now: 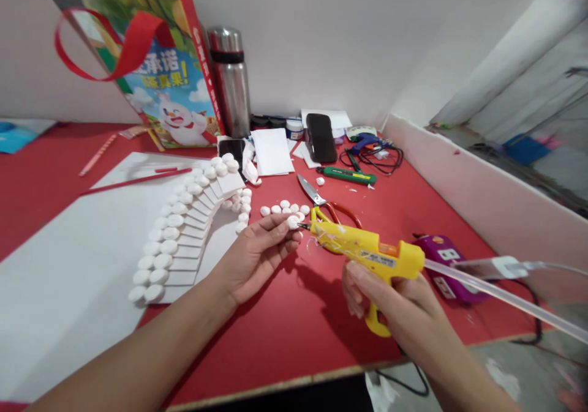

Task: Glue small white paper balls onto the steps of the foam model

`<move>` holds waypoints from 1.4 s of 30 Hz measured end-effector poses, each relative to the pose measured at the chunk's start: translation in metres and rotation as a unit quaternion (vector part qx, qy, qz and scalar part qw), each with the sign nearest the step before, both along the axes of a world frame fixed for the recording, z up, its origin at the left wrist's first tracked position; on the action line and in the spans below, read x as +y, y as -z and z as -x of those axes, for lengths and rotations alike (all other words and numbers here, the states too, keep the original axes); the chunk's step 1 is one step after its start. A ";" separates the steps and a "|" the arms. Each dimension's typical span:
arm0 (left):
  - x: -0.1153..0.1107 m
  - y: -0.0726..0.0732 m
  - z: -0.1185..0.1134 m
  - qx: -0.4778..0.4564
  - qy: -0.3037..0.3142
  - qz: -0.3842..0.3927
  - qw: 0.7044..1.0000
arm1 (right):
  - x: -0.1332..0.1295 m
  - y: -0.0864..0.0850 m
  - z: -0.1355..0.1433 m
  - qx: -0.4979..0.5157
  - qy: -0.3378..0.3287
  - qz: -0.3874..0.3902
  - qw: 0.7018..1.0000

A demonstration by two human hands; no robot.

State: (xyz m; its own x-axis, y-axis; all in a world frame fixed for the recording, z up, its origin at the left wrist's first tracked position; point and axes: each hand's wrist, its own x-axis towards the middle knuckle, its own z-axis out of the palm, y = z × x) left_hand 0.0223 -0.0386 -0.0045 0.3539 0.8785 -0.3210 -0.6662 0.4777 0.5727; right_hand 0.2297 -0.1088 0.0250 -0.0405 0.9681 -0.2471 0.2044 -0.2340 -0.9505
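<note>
Between the thumb and fingers of my left hand (261, 256) is a small white round piece (293, 221). My right hand (390, 295) grips a yellow hot glue gun (362, 243), its nozzle at the white piece; a long clear glue stick (487, 289) juts from its back. To the left, a curved white staircase model (193, 240) stands on white board, its outer edge lined with rows of similar white pieces (158, 276). Several loose white pieces (285, 207) lie just beyond my left hand.
Scissors (316, 194) and a green utility knife (349, 175) lie beyond the glue gun. A steel thermos (231, 81) and a printed gift bag (169, 93) stand at the back. A dark phone (321, 138), cables (379, 155) and a purple box (443, 259) are nearby. A low wall (482, 216) borders the right.
</note>
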 end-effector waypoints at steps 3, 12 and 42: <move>0.000 -0.001 0.000 0.008 -0.002 0.004 1.000 | 0.000 0.000 0.000 0.000 0.004 -0.001 1.000; -0.001 0.001 -0.001 0.007 -0.007 0.007 1.000 | -0.001 -0.005 0.003 -0.005 0.014 0.001 1.000; -0.009 0.000 -0.001 0.294 -0.030 -0.233 0.926 | 0.031 0.011 -0.034 -0.115 0.199 -0.145 0.962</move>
